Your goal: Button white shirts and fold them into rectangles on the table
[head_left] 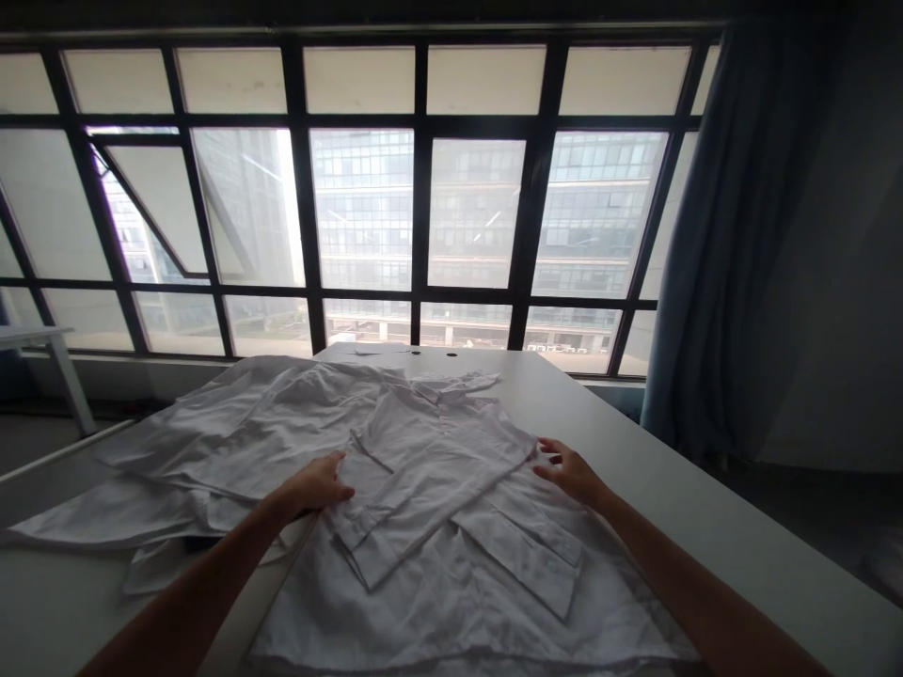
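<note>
A white long-sleeved shirt [437,470] lies spread on the table in front of me, its collar toward the window. Both of its sleeves are folded in across the body, the cuffs pointing down toward the hem. At the shirt's left edge rests my left hand [319,481], thumb and fingers apart beside the folded sleeve. My right hand [570,472] is at the opposite edge, near the bend of the other sleeve. Its fingers are spread and hold nothing.
More white garments [261,423] lie in a rumpled heap on the left of the white table [677,498]. Beyond the table stand dark-framed windows [363,207], one tilted open. A blue curtain [712,263] hangs at the right; another white table [60,362] is at far left.
</note>
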A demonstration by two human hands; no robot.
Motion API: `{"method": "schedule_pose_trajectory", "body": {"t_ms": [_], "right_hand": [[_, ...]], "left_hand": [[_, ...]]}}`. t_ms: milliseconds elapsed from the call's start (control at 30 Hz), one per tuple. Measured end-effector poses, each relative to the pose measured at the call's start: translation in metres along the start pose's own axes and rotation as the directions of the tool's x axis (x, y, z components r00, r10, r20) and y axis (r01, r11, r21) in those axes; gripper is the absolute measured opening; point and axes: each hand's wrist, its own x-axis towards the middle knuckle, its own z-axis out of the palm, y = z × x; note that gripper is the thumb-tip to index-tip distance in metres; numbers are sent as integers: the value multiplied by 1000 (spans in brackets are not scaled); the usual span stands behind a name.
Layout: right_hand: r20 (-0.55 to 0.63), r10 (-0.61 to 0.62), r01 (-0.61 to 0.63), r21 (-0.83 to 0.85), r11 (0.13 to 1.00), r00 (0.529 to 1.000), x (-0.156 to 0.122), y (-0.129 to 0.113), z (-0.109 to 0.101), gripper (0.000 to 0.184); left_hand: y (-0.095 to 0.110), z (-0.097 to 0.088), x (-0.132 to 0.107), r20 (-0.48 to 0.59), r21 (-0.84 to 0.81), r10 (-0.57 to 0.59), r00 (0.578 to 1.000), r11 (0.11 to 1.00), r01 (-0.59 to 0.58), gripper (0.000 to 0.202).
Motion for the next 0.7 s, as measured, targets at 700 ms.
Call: {"method": "schedule_pose_trajectory", "body": {"t_ms": [700], "right_hand": [[463,-17,-89,206,975,886,-45,-52,-50,50]], "left_hand": [[148,-15,-51,419,171,347,839,877,-449,36]]}}
